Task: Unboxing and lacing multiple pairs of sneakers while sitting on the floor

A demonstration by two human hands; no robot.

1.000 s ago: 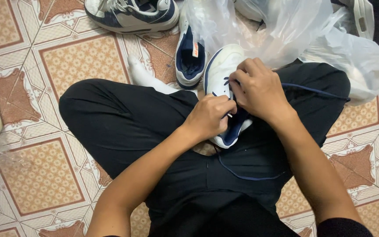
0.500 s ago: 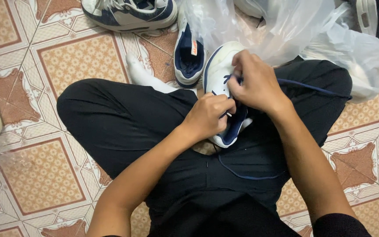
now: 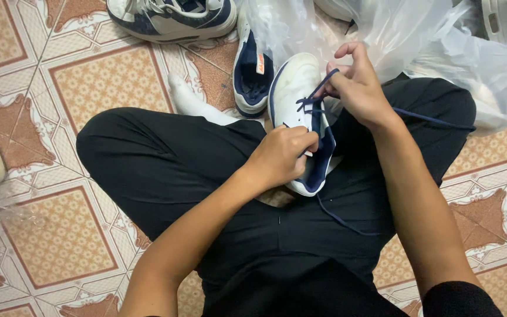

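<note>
A white and navy sneaker lies on the lap of a person sitting cross-legged in black trousers. A dark blue shoelace runs through its front holes. The right hand pinches the lace between thumb and fingers and holds it tight above the shoe, with the other fingers loosely curled. The left hand is closed around the side of the sneaker, holding it. The loose lace end hangs down over the trousers. Just beyond it, another navy sneaker stands on the patterned tile floor, beside clear plastic bags. 1 more sneaker lies farther off.
</note>
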